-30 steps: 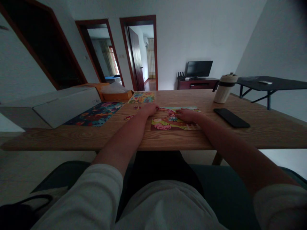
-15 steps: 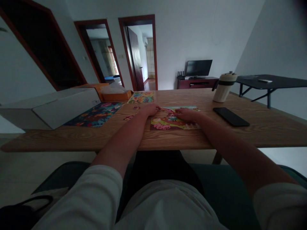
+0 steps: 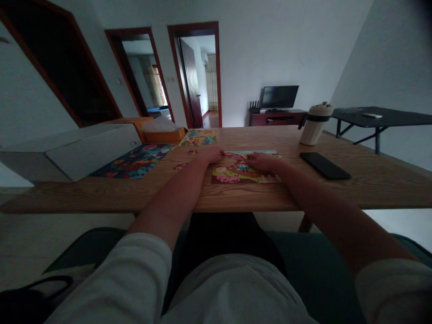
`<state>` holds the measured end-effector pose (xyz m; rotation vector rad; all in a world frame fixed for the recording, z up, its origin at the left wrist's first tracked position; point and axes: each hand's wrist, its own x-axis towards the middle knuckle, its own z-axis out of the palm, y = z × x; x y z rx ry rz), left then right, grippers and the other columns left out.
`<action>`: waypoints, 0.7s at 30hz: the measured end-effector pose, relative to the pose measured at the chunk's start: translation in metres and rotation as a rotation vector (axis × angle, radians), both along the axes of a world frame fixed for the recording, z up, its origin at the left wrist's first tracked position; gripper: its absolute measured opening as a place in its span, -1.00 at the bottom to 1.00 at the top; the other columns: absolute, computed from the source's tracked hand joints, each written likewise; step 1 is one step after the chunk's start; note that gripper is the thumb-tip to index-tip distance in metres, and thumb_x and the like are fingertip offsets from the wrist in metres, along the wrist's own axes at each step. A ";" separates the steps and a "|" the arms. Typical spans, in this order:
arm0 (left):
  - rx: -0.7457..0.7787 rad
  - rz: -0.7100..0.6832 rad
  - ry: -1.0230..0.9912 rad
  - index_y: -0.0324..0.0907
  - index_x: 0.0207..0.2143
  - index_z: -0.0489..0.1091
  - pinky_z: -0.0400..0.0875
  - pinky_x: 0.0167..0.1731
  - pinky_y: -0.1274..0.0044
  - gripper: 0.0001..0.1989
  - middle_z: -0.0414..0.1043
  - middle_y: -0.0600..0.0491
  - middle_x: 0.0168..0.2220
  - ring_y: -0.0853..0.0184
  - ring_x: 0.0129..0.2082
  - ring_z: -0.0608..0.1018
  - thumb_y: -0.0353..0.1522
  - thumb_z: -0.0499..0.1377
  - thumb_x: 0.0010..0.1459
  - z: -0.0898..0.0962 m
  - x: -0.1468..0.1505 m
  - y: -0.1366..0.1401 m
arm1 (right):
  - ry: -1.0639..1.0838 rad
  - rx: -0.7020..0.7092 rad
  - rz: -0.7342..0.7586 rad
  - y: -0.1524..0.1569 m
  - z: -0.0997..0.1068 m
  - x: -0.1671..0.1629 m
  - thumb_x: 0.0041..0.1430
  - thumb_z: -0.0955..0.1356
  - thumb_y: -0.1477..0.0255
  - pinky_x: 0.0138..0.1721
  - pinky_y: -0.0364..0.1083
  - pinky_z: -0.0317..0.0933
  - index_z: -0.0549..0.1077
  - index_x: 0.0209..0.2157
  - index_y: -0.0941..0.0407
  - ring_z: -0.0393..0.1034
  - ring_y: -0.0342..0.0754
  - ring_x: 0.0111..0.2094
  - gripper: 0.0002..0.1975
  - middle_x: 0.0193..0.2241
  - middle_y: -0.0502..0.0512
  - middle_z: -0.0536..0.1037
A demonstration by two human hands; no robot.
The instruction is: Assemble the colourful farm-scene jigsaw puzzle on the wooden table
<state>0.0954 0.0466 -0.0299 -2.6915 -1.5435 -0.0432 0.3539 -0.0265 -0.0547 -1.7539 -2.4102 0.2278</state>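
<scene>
A brightly coloured jigsaw puzzle (image 3: 227, 177) with a farm-like picture lies flat on the wooden table in front of me. At its upper left edge is my left hand (image 3: 212, 155), fingertips closed together on a small red puzzle piece (image 3: 222, 153) that they mostly cover. My right hand (image 3: 261, 161) rests on the right half of the puzzle, fingers stretched out flat over it and hiding part of the picture. Left of my left hand, loose puzzle pieces (image 3: 180, 166) lie on the wood, with another small piece (image 3: 192, 152) farther back.
A dark blue picture sheet (image 3: 135, 162) lies beside a long white box (image 3: 91, 150) at the left. Behind are another colourful sheet (image 3: 199, 137) and an orange tray (image 3: 165, 135). A black phone (image 3: 324, 165) and a cream flask (image 3: 314, 126) stand to the right.
Both hands stay almost in place at the puzzle. The red part between them shows slightly more clearly now, and the view has tilted a little.
</scene>
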 end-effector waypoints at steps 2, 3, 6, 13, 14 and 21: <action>-0.018 0.011 0.038 -0.01 0.16 0.53 0.42 0.05 0.43 -0.51 0.56 -0.02 0.12 0.12 0.05 0.57 -0.42 0.15 0.19 0.003 0.002 -0.002 | -0.041 -0.018 0.013 -0.001 0.001 -0.001 0.41 0.14 -0.02 0.25 0.16 0.21 0.43 0.25 -0.02 0.41 0.22 0.18 -0.40 0.23 0.21 0.47; -0.031 0.015 0.056 0.00 0.16 0.54 0.43 0.03 0.44 -0.49 0.57 -0.01 0.11 0.13 0.04 0.58 -0.44 0.16 0.17 0.004 0.004 -0.002 | -0.053 -0.019 0.016 -0.001 0.001 -0.001 0.42 0.14 -0.01 0.27 0.14 0.20 0.43 0.25 -0.01 0.40 0.20 0.19 -0.41 0.24 0.21 0.46; -0.091 0.016 0.074 -0.02 0.11 0.56 0.43 0.02 0.45 -0.50 0.59 -0.01 0.08 0.15 0.02 0.59 -0.48 0.17 0.13 0.009 0.009 0.003 | -0.041 -0.003 -0.002 -0.002 0.000 -0.002 0.41 0.16 -0.02 0.27 0.10 0.19 0.44 0.24 0.00 0.41 0.18 0.19 -0.41 0.24 0.20 0.46; 0.132 -0.037 -0.530 -0.29 0.14 0.49 0.39 0.08 0.43 -0.56 0.54 -0.14 0.10 0.23 0.01 0.55 -0.48 0.08 0.23 0.070 0.003 0.021 | 0.254 0.107 -0.157 0.007 0.007 0.010 0.39 0.22 0.04 0.17 0.12 0.30 0.29 0.36 0.07 0.43 0.23 0.16 -0.35 0.21 0.25 0.49; 0.171 -0.053 -0.599 -0.31 0.13 0.49 0.39 0.08 0.41 -0.58 0.55 -0.15 0.08 0.23 0.00 0.55 -0.45 0.08 0.25 0.083 -0.004 0.019 | 0.340 0.228 -0.181 0.009 0.010 0.015 0.42 0.18 0.07 0.19 0.14 0.27 0.25 0.37 0.11 0.37 0.23 0.21 -0.36 0.25 0.29 0.44; 0.067 0.054 -0.477 -0.19 0.05 0.55 0.42 0.05 0.37 -0.60 0.61 -0.04 -0.04 0.18 -0.05 0.57 -0.22 0.16 0.24 0.099 -0.103 -0.022 | 0.588 0.446 -0.377 0.020 0.013 0.048 0.38 0.17 0.08 0.14 0.21 0.26 0.29 0.31 0.18 0.42 0.27 0.13 -0.36 0.17 0.41 0.48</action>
